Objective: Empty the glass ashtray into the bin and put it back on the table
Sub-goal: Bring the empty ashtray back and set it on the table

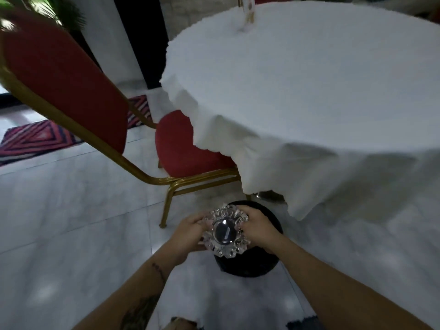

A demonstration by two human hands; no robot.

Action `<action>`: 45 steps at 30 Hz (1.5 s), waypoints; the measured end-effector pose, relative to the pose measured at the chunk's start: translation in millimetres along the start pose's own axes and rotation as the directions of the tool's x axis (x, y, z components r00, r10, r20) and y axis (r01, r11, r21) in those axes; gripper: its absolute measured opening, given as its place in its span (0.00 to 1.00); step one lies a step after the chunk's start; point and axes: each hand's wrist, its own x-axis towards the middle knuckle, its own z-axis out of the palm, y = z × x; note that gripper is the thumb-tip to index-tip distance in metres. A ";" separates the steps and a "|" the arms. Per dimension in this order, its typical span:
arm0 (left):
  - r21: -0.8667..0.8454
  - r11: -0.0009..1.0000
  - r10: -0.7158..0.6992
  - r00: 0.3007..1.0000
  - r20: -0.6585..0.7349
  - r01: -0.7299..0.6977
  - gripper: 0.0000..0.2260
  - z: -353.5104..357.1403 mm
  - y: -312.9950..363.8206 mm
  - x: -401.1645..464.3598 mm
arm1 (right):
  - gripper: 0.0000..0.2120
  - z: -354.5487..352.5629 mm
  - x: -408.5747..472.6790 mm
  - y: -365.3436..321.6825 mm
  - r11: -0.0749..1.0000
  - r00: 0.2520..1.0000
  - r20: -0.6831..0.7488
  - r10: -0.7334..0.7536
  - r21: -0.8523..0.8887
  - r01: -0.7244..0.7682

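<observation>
From the head camera, both bare hands hold the glass ashtray (225, 232) over the black bin (269, 248), which stands on the pale marble floor (71, 222) near the foot of the table. The left hand (189, 234) grips the ashtray's left edge, its fingers (197, 219) curled around the scalloped rim. The right hand (258, 228) grips the right edge, fingers closed on the rim in the same way. The ashtray is cut glass with a ragged, petal-like border and a round central bowl; a small pale stick-shaped thing shows in the bowl, though blur makes it unclear whether it is a butt or a reflection. How far the ashtray is tilted cannot be told from this angle. It covers most of the bin's opening, so the inside of the bin is hidden.

The round table (309, 91) is draped in a white cloth that hangs in folds toward the floor, its hem near the bin. A slim white upright object with gold marks (248, 15) stands at the far side of the table. A red padded chair with a gold metal frame (71, 75) sits to the left, its seat tucked partly under the cloth. A striped red and purple rug (35, 139) lies beyond the chair.
</observation>
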 end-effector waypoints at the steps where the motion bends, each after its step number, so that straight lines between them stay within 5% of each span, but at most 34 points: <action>1: 0.003 1.000 -0.011 1.000 0.000 0.011 0.11 -6.2 13.4 -16.6 | 0.25 -3.2 -13.0 -18.3 1.000 1.000 0.006 0.003 -0.010 -0.003; 11: 0.000 1.000 0.022 0.996 0.083 -0.022 0.11 -45.6 155.2 -164.8 | 0.25 -58.5 -136.2 -192.8 0.996 0.999 -0.026 0.037 -0.074 -0.039; 20: 0.024 0.985 0.167 0.984 0.063 -0.169 0.12 -52.1 238.0 -197.2 | 0.21 -106.7 -179.1 -284.9 0.985 0.985 -0.136 -0.105 -0.151 0.084; 30: 0.098 0.950 0.305 0.950 -0.072 -0.297 0.13 7.1 297.5 -145.1 | 0.25 -190.6 -139.6 -301.4 0.998 0.982 -0.185 -0.025 0.054 0.035; 45: -0.038 0.993 0.106 0.982 -0.155 -0.113 0.19 139.8 374.7 2.3 | 0.25 -341.2 9.6 -264.9 0.989 0.989 -0.113 0.095 0.120 -0.082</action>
